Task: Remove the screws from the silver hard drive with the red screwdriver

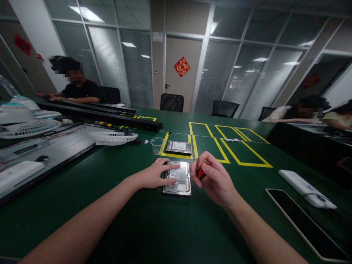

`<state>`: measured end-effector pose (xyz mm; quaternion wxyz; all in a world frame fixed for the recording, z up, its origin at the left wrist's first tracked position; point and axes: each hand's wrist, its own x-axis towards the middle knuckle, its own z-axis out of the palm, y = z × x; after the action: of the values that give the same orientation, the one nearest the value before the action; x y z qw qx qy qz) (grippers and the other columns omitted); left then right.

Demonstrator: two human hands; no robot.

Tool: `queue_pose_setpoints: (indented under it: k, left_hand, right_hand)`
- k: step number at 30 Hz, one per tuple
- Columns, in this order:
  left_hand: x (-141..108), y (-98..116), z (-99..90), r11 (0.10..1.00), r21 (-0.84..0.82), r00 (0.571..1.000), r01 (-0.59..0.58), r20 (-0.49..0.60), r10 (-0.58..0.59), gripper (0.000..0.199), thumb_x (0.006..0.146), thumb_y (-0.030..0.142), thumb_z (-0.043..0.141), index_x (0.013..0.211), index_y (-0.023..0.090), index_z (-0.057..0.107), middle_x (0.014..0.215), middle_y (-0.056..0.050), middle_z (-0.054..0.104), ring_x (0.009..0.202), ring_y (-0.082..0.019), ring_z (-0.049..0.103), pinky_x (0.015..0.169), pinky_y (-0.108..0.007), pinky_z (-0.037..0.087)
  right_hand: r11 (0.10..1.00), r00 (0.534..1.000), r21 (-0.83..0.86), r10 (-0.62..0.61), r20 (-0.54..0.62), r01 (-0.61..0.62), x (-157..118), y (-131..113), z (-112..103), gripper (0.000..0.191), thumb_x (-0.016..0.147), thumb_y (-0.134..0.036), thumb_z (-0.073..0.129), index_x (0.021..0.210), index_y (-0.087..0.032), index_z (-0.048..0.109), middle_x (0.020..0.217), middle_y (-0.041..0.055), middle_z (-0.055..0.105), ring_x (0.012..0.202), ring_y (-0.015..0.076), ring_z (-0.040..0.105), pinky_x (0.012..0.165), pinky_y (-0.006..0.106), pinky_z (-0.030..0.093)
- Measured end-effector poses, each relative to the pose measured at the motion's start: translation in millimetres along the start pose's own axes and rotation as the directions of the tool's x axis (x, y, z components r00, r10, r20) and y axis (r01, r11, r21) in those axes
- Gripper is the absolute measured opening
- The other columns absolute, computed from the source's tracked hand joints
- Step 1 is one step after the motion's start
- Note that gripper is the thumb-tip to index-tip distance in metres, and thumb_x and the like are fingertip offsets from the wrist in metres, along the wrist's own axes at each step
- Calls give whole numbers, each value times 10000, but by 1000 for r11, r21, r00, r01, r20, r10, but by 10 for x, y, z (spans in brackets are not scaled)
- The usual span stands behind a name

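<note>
A silver hard drive [183,179] lies flat on the green table in front of me, label side up. My left hand [158,174] comes from its left side, with thumb and index finger stretched apart across its top. Just right of the drive, my right hand [213,176] is closed around a screwdriver [201,171] with an orange and black handle; its shaft is hidden from view. Behind the first drive, a second hard drive [178,147] rests inside a yellow tape outline. A clear plastic cup [157,145] stands to the left of that second drive.
Yellow tape rectangles [244,164] mark the table. A phone [305,223] and a white power bank [306,188] with a cable lie right. At left are a large metal panel [68,146], a white fan grille [113,137] and black bars [132,121]. Other people sit farther off.
</note>
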<state>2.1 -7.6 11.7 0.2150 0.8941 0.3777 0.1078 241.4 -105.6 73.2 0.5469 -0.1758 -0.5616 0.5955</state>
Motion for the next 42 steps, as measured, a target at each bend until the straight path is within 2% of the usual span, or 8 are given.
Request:
queue_pose_setpoints:
  k: [2, 7, 14, 20, 26, 32, 37, 42]
  left_hand:
    - [-5, 9, -10, 1000, -2, 1000, 6, 5, -6, 692, 890, 732, 564, 1513, 479, 397, 1586, -54, 309, 1463, -386, 273, 1161, -576, 291]
    - [-15, 42, -30, 999, -22, 999, 39, 18, -39, 720, 874, 763, 555, 1516, 484, 389, 1602, -49, 283, 1461, -397, 272, 1153, -584, 303]
    - [-5, 26, -8, 1000, -9, 1000, 12, -3, -12, 693, 887, 734, 569, 1508, 471, 411, 1579, -61, 312, 1453, -389, 289, 1155, -578, 303]
    - [-4, 19, 5, 1000, -1, 1000, -7, -17, 7, 689, 886, 721, 581, 1504, 462, 423, 1574, -48, 333, 1450, -377, 297, 1172, -557, 286]
    - [-12, 36, -17, 999, -25, 999, 35, 11, -34, 723, 871, 753, 566, 1515, 465, 406, 1608, -50, 289, 1462, -403, 276, 1156, -591, 299]
    - [-6, 21, -5, 1000, -10, 1000, 18, -3, -18, 708, 878, 743, 571, 1511, 471, 408, 1589, -49, 314, 1459, -384, 290, 1164, -567, 298]
    - [-9, 18, -9, 1000, -2, 1000, 8, -3, -8, 694, 884, 734, 572, 1507, 476, 410, 1588, -49, 310, 1463, -383, 277, 1165, -573, 295]
    - [-20, 37, -31, 999, -16, 999, 32, 18, -32, 713, 881, 756, 557, 1517, 486, 384, 1592, -55, 286, 1461, -392, 276, 1162, -584, 293]
  right_hand:
    - [1000, 1000, 8, -2, 0, 2, 4, -5, 5, 110, 951, -319, 583, 942, -210, 570, 787, 18, 651, 563, 120, 476, 568, 272, 332]
    - [1000, 999, -11, 8, -33, -9, 18, -34, 16, 341, 1006, -386, 435, 890, -164, 667, 737, 53, 641, 573, 139, 476, 591, 301, 363]
    - [1000, 1000, -6, -1, -16, 1, 4, -3, -11, 122, 958, -301, 573, 893, -198, 572, 783, 29, 641, 647, 153, 552, 618, 290, 393]
    - [1000, 999, -18, 22, -42, -23, 7, -1, 1, 136, 941, -343, 607, 928, -217, 559, 776, 18, 652, 551, 122, 453, 541, 270, 307]
    - [999, 998, -16, 27, -52, -28, 23, -33, 8, 348, 999, -413, 436, 881, -173, 659, 740, 59, 654, 557, 141, 460, 573, 305, 357]
    - [1000, 1000, 17, 4, -14, -4, 7, -14, -10, 149, 951, -320, 558, 871, -195, 575, 773, 35, 643, 648, 160, 556, 613, 292, 400]
    - [1000, 1000, 8, 7, -7, -6, -3, -5, -8, 79, 957, -290, 571, 954, -212, 576, 832, 32, 674, 572, 124, 502, 572, 274, 354]
    - [1000, 1000, 1, 4, -27, -4, 10, -49, 31, 335, 1016, -370, 418, 921, -163, 664, 713, 47, 631, 570, 139, 470, 586, 298, 360]
